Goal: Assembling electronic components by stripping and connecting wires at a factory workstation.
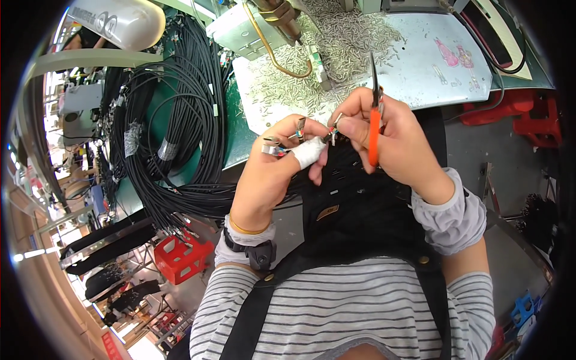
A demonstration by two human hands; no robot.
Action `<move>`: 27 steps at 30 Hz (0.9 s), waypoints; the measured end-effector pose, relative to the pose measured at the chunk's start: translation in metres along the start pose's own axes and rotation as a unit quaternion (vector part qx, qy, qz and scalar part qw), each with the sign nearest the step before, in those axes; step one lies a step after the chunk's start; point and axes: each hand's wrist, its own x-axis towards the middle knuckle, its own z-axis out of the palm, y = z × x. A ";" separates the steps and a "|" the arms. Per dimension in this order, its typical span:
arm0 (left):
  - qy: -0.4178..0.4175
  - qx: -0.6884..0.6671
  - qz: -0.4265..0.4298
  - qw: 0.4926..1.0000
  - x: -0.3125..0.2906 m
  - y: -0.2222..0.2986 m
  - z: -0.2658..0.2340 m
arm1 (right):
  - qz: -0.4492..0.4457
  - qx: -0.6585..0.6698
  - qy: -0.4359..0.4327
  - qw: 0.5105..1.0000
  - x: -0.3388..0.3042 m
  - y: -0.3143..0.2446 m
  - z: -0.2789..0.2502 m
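My left hand (273, 159), its thumb wrapped in white tape, pinches a black cable near its end. More cable ends with small metal connectors (274, 149) stick out between its fingers. Close beside it, my right hand (390, 135) pinches the cable's thin coloured wires (333, 128) and a small silvery piece between thumb and forefinger. The same hand keeps an orange-handled tool (374, 135) tucked in its palm, the dark pointed tip facing away from me; its exact kind is unclear. Both hands are just in front of the white work plate (420, 78).
Many small silvery pins (342, 42) are heaped on the plate, around a bench machine (279, 18) with a brass-coloured tube. Coiled black cables (207, 120) cover the green table (237, 141) at left. Red stools (180, 255) stand on the floor on both sides.
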 end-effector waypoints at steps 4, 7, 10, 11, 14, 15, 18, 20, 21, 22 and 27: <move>0.057 -0.058 0.021 0.996 -0.002 0.001 0.005 | -0.337 -0.276 0.185 0.881 0.003 0.025 0.010; 0.115 0.012 0.059 0.992 -0.004 -0.003 0.011 | -0.473 -0.567 0.185 0.649 -0.007 0.021 0.011; 0.146 0.095 0.109 0.979 -0.005 -0.008 0.015 | -0.496 -0.511 0.196 0.674 -0.004 0.026 0.009; 0.146 0.142 0.141 0.969 -0.005 -0.009 0.016 | -0.506 -0.483 0.202 0.685 -0.003 0.027 0.008; 0.145 0.211 0.187 0.949 -0.004 -0.009 0.017 | -0.510 -0.401 0.213 0.731 0.002 0.030 0.010; 0.143 0.232 0.202 0.941 -0.004 -0.008 0.017 | -0.510 -0.358 0.218 0.751 0.003 0.030 0.011; 0.150 0.210 0.196 0.946 -0.003 -0.007 0.020 | -0.442 -0.259 0.190 0.838 0.003 0.034 0.012; 0.167 0.123 0.154 0.966 -0.003 -0.006 0.024 | -0.403 -0.208 0.175 0.874 0.000 0.033 0.012; 0.167 0.123 0.154 0.966 -0.003 -0.005 0.024 | -0.377 -0.261 0.150 0.876 -0.006 0.027 0.011; 0.170 0.103 0.127 0.972 -0.003 -0.004 0.024 | -0.350 -0.313 0.126 0.874 -0.012 0.021 0.009; 0.136 0.105 0.113 0.979 -0.003 -0.010 0.017 | -0.315 -0.352 0.038 0.881 -0.013 0.025 0.001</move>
